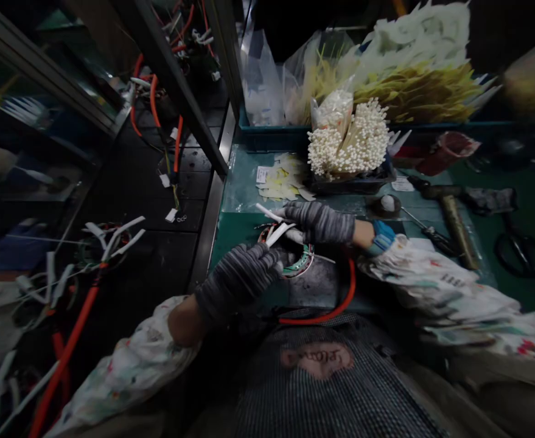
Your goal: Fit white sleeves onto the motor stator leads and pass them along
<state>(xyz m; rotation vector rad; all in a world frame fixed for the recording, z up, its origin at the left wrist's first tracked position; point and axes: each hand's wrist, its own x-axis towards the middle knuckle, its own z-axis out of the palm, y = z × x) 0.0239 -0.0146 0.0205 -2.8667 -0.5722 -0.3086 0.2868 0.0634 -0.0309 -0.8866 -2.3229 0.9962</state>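
- Over the green bench [235, 237], gloved left hand [237, 283] closing its fingers on a wired ring [290, 263]
- Gloved right hand [319, 222] pinching a white cable tie [271, 236] just above the ring
- Orange conduit [342, 293] curving beside both hands
- Farther off, bundled white cable ties [349, 143] standing before a teal bin [271, 139]

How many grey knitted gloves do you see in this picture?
2. One is on the left hand, at the ring-shaped wired part; the other is on the right hand, just above that part. Others may be hidden in the dark areas.

A wiring workshop, shown by bundled cable ties [349, 143] and orange conduit [66, 353].
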